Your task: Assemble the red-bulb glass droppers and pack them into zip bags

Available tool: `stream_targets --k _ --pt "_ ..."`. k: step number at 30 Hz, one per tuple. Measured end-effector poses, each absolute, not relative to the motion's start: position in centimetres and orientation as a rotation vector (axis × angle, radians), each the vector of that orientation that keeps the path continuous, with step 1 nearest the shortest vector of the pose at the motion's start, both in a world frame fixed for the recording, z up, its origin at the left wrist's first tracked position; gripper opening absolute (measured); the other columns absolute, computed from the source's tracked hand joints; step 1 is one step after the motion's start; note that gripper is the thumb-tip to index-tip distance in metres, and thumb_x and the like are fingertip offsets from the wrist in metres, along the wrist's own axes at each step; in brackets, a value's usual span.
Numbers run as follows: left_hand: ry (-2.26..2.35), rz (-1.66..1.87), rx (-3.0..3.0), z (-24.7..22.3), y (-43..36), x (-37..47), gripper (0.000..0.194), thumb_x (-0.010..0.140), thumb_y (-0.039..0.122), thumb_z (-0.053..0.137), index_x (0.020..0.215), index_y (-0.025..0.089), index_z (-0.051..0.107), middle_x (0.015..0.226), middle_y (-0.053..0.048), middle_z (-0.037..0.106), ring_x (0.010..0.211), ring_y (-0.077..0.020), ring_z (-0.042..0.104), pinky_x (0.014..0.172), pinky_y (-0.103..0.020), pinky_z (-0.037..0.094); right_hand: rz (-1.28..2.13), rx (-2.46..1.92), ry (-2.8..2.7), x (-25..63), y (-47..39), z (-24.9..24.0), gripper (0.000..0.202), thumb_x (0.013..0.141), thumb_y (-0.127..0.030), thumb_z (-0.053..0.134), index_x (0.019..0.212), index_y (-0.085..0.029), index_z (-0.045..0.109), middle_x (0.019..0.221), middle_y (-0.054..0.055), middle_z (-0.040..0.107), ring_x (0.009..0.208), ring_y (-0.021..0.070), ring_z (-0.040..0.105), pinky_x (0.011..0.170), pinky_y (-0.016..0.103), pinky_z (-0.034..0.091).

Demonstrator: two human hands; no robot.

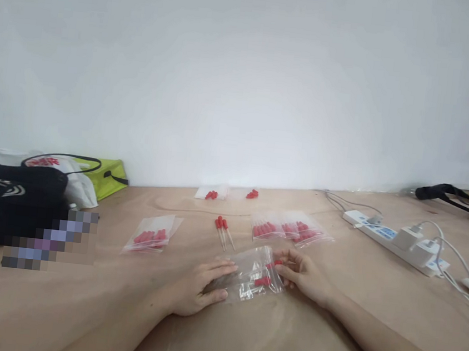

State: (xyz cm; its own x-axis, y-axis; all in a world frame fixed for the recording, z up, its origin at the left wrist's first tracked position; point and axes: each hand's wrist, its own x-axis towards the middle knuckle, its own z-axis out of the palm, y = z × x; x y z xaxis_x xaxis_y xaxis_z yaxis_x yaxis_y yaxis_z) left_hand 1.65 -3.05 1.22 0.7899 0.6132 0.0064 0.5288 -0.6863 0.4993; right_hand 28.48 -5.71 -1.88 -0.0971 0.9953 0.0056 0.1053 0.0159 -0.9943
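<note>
A clear zip bag lies flat in front of me with a red-handled screwdriver inside it. My left hand rests on the bag's left end, thumb and fingers stretched apart over the plastic. At the bag's right end, my right hand pinches another small screwdriver by its red handle; its shaft points left into the bag's mouth. Just beyond the bag, several loose screwdrivers lie together, red handles pointing away from me and thin shafts toward me.
Filled bags of red-handled pieces lie at left and right. Farther back are more red pieces. A white power strip with plugs and cables lies right, a black bag left. The wall bounds the table's back.
</note>
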Motion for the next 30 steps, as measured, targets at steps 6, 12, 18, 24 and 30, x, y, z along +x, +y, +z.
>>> stream_targets --k 6,12,18,24,30 --pt "0.856 0.266 2.494 1.2 -3.2 1.6 0.046 0.082 0.035 0.047 0.126 0.026 0.039 0.132 -0.004 0.04 0.121 -0.0233 0.035 0.099 -0.04 0.028 1.181 -1.259 -1.443 27.7 -5.3 -2.3 0.032 0.058 -0.043 0.067 0.065 -0.017 0.05 0.052 -0.005 0.05 0.04 0.0053 0.042 0.038 0.018 0.033" --pt "0.85 0.267 2.497 1.2 -3.1 1.7 0.046 0.082 0.035 0.047 0.127 0.027 0.038 0.133 -0.004 0.039 0.121 -0.0224 0.034 0.1 -0.041 0.028 1.236 -1.224 -1.585 27.5 -5.6 -1.9 0.028 0.069 -0.042 0.056 0.061 -0.016 0.06 0.047 -0.004 0.048 0.041 0.006 0.039 0.041 0.019 0.03" --pt "0.823 0.244 2.498 1.0 -2.9 1.6 0.038 0.084 0.034 0.045 0.122 0.029 0.046 0.134 -0.002 0.038 0.122 -0.0224 0.033 0.1 -0.041 0.027 0.936 -1.377 -1.494 28.4 -4.2 -0.3 0.015 0.065 -0.032 0.055 0.064 -0.017 0.057 0.053 -0.003 0.054 0.041 0.0081 0.044 0.041 0.02 0.033" --pt "0.781 0.233 2.558 1.5 -3.2 1.7 0.035 0.089 0.032 0.036 0.122 0.028 0.045 0.134 -0.001 0.037 0.124 -0.0221 0.029 0.102 -0.042 0.024 0.495 -1.551 -1.907 23.9 0.5 2.1 0.008 0.068 -0.018 0.052 0.068 -0.016 0.059 0.07 0.003 0.064 0.064 0.0125 0.056 0.059 0.022 0.041" --pt "0.795 0.207 2.588 1.0 -3.2 1.4 0.037 0.088 0.031 0.037 0.125 0.028 0.042 0.137 -0.002 0.032 0.126 -0.0222 0.026 0.102 -0.041 0.025 0.518 -1.679 -1.995 18.1 4.9 2.2 0.008 0.058 -0.012 0.06 0.066 -0.014 0.062 0.063 0.009 0.064 0.065 0.0207 0.059 0.054 0.025 0.04"
